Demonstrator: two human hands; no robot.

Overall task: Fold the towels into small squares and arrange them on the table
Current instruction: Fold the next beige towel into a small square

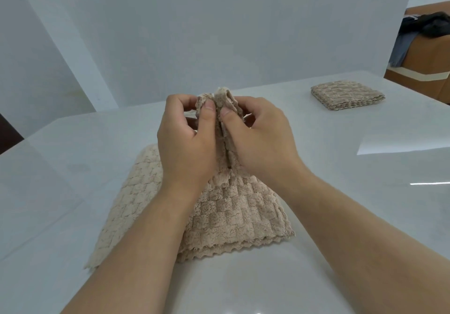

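Head view.

Hidden or cut off: both forearms enter from the bottom edge and cover parts of the cloth beneath them. The fingers of both hands are mostly behind the gathered fabric, and only the thumbs and knuckles show plainly. At the right edge, brown furniture [418,70] is cut off by the frame, and the dark clothing [423,25] on it is too indistinct to identify.

Hands: the left hand [187,138] and right hand [260,141] are close together at centre, each pinching the raised top edges of the held towel [238,216] between thumb and fingers.

Materials and shapes: the held towel is beige, with a thick waffle texture and a scalloped hem. It is doubled, fans downward from the pinch, and its lower edge rests on the table [73,158]. A paler flat towel [136,192] of the same texture lies on the left, partly under the left forearm. Whether it is a separate piece cannot be determined. A folded towel [345,94], square and layered, lies well apart at the far right of the table. The tabletop is white and glossy, with reflections.
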